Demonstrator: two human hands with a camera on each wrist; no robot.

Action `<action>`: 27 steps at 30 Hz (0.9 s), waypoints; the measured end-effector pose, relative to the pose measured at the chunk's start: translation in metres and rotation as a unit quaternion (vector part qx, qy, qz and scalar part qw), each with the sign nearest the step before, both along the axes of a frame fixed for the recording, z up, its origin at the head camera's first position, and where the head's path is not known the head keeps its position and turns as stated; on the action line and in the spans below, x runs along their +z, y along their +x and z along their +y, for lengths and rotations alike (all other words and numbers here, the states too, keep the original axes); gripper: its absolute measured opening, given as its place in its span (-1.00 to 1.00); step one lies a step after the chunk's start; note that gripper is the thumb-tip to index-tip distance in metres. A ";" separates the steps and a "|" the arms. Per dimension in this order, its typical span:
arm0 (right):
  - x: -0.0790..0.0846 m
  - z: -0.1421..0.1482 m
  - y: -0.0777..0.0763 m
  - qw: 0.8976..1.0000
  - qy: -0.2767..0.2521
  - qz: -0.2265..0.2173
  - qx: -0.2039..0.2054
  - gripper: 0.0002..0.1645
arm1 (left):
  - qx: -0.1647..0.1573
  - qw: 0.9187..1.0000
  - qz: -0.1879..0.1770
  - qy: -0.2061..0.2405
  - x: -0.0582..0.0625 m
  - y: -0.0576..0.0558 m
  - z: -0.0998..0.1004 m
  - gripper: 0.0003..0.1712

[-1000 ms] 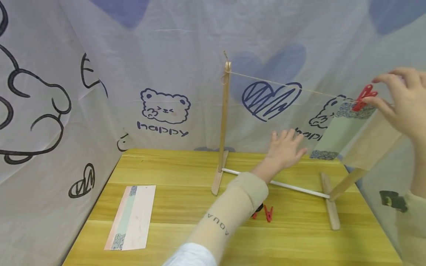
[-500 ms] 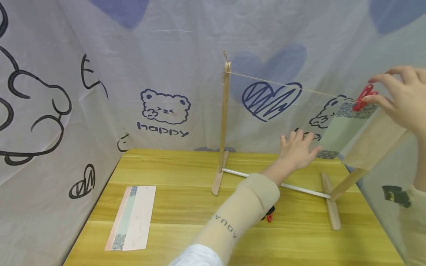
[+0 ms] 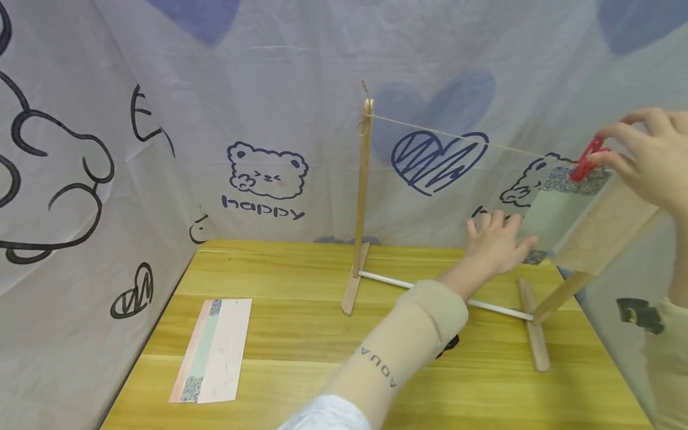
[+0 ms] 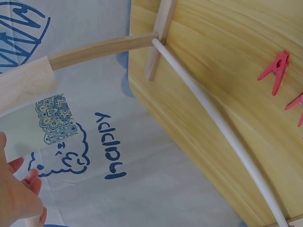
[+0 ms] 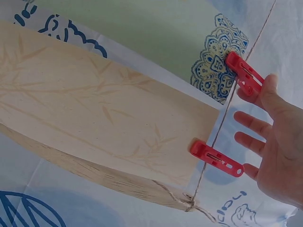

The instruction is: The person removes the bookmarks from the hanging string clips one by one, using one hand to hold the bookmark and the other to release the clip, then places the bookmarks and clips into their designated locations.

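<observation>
My right hand (image 3: pixel 653 158) pinches a red clothespin (image 5: pixel 244 73) between thumb and forefinger. Its jaws sit over the blue-patterned top of a pale green paper strip (image 3: pixel 556 215), at the string (image 3: pixel 446 132). Beside that strip hangs a beige paper strip (image 5: pixel 113 109) printed with leaves, held on the string by another red clothespin (image 5: pixel 215 158). My left hand (image 3: pixel 495 245), fingers spread, is raised in front of the green strip's lower part. In the left wrist view, the left hand (image 4: pixel 19 198) is near the strip's patterned lower end, with nothing in its grasp.
The string runs from a wooden post (image 3: pixel 363 191); a white rod (image 3: pixel 387 279) joins the stand's feet low over the table (image 3: pixel 295 334). Several paper strips (image 3: pixel 220 349) lie at left. Loose red clothespins (image 4: pixel 277 71) lie on the tabletop, largely hidden by my left sleeve in the head view.
My left hand has moved right toward the hanging green strip. The right hand stays at the clothespin, whose handles now look closer together.
</observation>
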State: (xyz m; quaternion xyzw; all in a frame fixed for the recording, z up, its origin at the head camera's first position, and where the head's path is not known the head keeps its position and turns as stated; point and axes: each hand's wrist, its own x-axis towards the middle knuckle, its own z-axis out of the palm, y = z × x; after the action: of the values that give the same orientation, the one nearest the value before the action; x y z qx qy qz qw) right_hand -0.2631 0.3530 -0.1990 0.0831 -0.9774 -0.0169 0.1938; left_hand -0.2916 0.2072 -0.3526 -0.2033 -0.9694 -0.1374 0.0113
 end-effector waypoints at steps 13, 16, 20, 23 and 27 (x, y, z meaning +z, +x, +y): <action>-0.003 0.005 -0.003 0.999 -0.031 -0.010 0.012 -0.34 | 0.007 1.000 -0.006 0.018 -0.006 0.003 0.004 -0.46; -0.004 0.005 -0.004 0.999 -0.030 -0.009 0.012 -0.35 | 0.006 1.000 0.000 0.017 -0.005 0.003 0.003 -0.49; -0.003 0.004 -0.004 1.000 -0.020 -0.006 0.010 -0.37 | 0.003 1.000 0.010 0.020 -0.003 0.003 0.001 -0.53; -0.002 0.004 -0.004 1.000 -0.013 -0.005 0.013 -0.39 | 0.003 1.000 0.020 0.019 -0.003 0.003 0.001 -0.56; -0.001 0.004 -0.005 1.000 -0.011 0.000 0.017 -0.41 | 0.001 0.999 0.035 0.020 -0.003 0.004 0.000 -0.59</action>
State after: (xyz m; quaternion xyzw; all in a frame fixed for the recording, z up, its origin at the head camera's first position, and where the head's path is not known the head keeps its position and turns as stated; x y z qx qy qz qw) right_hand -0.2680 0.3570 -0.2003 0.0976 -0.9760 -0.0028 0.1946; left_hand -0.2878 0.2069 -0.3557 -0.2067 -0.9657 -0.1493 0.0493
